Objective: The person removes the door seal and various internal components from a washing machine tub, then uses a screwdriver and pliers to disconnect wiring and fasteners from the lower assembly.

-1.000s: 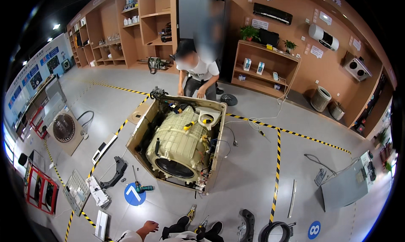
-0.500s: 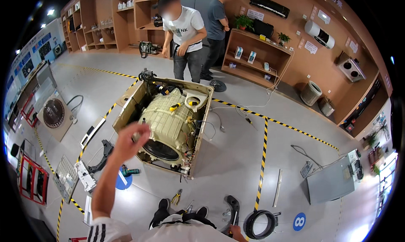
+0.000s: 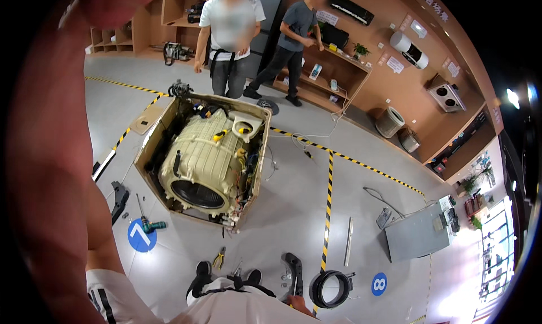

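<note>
My left hand (image 3: 113, 3) is raised very close to the camera at the upper left, its forearm filling that side. Its fingers are blurred and partly cut off. Low in the view, my right hand (image 3: 299, 305) is closed around a slim-shafted tool that looks like a screwdriver (image 3: 294, 290). In front of me a washing machine cabinet (image 3: 261, 149) lies opened up, with the pale tub (image 3: 197, 149) and its dark round opening exposed. Yellow-handled tools (image 3: 220, 135) rest on the tub. Pliers (image 3: 219, 258) with yellow handles lie by my feet.
A green cordless drill (image 3: 153, 225) lies left of the machine near a black bracket (image 3: 119, 201). A black rubber ring (image 3: 316, 293) and a black curved part (image 3: 294, 267) lie at my right. Two people stand beyond the machine. A grey panelled appliance (image 3: 418, 236) is farther right.
My left hand has risen from in front of the tub to close by the camera. The view has shifted. The person in grey now reaches toward the shelf.
</note>
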The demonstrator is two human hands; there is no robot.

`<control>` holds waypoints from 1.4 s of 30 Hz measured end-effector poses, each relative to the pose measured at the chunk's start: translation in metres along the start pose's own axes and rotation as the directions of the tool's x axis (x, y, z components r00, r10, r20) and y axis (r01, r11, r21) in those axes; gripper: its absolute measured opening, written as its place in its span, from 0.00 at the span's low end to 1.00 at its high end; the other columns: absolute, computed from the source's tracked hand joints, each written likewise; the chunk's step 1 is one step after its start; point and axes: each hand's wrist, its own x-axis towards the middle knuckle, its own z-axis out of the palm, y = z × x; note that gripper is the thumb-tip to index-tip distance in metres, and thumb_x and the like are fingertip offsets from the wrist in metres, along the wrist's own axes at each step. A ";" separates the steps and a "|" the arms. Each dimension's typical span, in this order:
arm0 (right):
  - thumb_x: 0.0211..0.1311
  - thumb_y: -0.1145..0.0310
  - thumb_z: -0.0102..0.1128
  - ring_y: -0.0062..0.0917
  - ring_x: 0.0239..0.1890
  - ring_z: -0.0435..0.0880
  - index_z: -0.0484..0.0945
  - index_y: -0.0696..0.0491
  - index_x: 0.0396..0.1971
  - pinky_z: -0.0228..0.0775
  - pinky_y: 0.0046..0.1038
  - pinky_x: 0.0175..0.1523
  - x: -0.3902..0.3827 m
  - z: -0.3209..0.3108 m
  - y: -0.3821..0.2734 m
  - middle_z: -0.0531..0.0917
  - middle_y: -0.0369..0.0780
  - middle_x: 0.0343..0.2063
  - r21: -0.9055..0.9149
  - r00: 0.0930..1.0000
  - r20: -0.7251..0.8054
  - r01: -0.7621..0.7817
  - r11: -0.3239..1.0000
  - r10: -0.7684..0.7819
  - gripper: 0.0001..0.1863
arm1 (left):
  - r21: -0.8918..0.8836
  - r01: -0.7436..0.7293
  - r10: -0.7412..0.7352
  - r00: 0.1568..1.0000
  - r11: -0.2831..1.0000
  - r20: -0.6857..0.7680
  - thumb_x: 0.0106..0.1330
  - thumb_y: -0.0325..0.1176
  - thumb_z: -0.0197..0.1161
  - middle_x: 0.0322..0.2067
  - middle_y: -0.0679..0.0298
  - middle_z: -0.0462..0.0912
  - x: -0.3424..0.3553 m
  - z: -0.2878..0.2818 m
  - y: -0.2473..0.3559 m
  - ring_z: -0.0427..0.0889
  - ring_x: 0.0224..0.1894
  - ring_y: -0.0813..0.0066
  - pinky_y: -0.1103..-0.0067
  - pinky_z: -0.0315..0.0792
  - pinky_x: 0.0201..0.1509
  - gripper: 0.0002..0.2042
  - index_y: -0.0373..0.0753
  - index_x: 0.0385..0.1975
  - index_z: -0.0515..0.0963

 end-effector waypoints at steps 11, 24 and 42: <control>0.56 0.57 0.50 0.27 0.23 0.80 0.80 0.53 0.23 0.70 0.33 0.30 0.056 -0.030 -0.101 0.78 0.39 0.15 0.133 0.993 -0.094 -0.056 0.990 0.069 0.16 | 0.007 -0.039 0.039 0.997 0.999 0.059 0.45 0.36 0.66 0.37 0.53 0.74 0.027 -0.001 -0.046 0.72 0.36 0.69 0.71 0.67 0.47 0.28 0.29 0.46 0.69; 0.58 0.56 0.49 0.26 0.24 0.78 0.78 0.52 0.27 0.69 0.33 0.31 0.139 -0.061 -0.159 0.77 0.38 0.17 0.095 0.990 -0.092 0.116 0.989 -0.107 0.15 | 0.003 0.011 -0.011 0.997 1.000 0.079 0.48 0.36 0.64 0.38 0.51 0.74 0.037 0.002 -0.096 0.73 0.37 0.67 0.71 0.68 0.44 0.26 0.31 0.47 0.69; 0.61 0.55 0.48 0.26 0.25 0.76 0.77 0.52 0.31 0.68 0.32 0.31 0.082 -0.009 -0.103 0.76 0.37 0.21 0.170 0.997 -0.077 0.043 0.985 -0.030 0.16 | -0.042 0.003 0.004 0.986 0.999 0.165 0.53 0.37 0.61 0.40 0.47 0.73 0.041 0.030 -0.087 0.74 0.39 0.64 0.69 0.70 0.41 0.23 0.34 0.47 0.69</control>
